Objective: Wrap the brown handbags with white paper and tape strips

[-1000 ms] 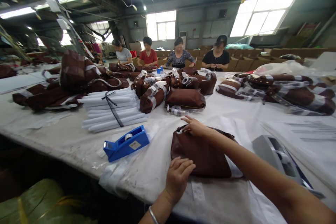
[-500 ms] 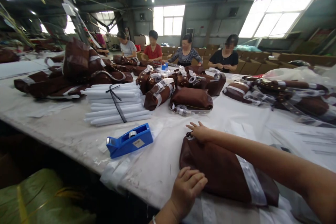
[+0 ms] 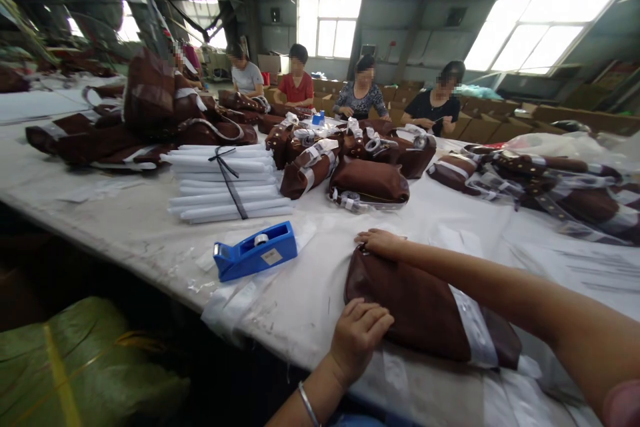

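A brown leather bag (image 3: 415, 300) lies on its side on the table in front of me, with a clear plastic band (image 3: 473, 327) wrapped across its right part. My left hand (image 3: 361, 332), a bangle at the wrist, is closed at the bag's near left edge, its fingers curled and the thumb hidden. Reaching across the top, my right hand (image 3: 383, 243) is closed over the far left corner, fingers together by the zip end. Left of the bag stands a blue tape dispenser (image 3: 257, 253) holding a roll of tape.
Behind the dispenser lies a tied stack of white rolls (image 3: 225, 183). Several wrapped brown bags (image 3: 367, 181) sit mid-table, with more piled left (image 3: 150, 97) and right (image 3: 575, 187). People sit across the table. A green sack (image 3: 85, 367) is below the table edge.
My right hand's fingers, spread before, have come together over the bag's corner. My left hand stays at the near edge. The view has shifted slightly, and the bag's right end sits a little higher.
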{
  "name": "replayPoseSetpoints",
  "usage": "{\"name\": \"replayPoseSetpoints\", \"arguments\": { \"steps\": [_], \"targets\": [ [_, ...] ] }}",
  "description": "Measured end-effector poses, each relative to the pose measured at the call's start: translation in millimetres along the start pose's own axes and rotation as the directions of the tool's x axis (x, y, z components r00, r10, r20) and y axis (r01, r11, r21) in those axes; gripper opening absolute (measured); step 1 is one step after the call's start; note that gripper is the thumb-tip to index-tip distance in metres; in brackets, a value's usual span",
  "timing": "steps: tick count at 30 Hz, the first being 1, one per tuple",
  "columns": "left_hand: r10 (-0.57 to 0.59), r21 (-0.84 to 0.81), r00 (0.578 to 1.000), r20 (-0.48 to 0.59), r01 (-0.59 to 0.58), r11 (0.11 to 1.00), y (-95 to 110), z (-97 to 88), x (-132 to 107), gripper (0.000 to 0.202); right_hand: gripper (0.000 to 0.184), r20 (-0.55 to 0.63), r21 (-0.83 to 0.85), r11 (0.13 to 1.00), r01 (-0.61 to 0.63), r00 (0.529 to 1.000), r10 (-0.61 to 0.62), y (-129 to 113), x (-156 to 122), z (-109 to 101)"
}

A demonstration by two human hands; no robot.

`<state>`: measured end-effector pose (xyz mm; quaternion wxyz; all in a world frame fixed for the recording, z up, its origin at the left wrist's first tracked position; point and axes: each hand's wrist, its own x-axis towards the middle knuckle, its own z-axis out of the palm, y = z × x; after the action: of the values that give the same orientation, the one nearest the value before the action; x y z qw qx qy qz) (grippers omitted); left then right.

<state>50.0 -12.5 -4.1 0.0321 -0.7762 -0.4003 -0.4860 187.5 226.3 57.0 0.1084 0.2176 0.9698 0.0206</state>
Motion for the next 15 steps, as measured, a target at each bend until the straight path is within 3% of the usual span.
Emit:
{"name": "replayPoseSetpoints", "arguments": {
  "steps": [4, 9, 15],
  "targets": [
    [-0.014, 0.008, 0.999, 0.051, 0.014, 1.000, 0, 0.2, -2, 0.026, 0.039, -0.006, -0.010, 0.999, -0.047, 0.999, 0.047, -1, -4, -11],
    [-0.023, 0.026, 0.998, 0.066, 0.021, 0.999, 0, 0.4, -1, 0.027, 0.025, -0.010, -0.071, 0.997, -0.008, 1.000, 0.007, -14, -11, -38],
    [-0.018, 0.015, 0.998, 0.052, 0.017, 1.000, 1, -1.0, 3, 0.028, 0.022, 0.010, -0.105, 0.994, 0.035, 0.999, -0.034, -32, -16, -69]
  ]
}}
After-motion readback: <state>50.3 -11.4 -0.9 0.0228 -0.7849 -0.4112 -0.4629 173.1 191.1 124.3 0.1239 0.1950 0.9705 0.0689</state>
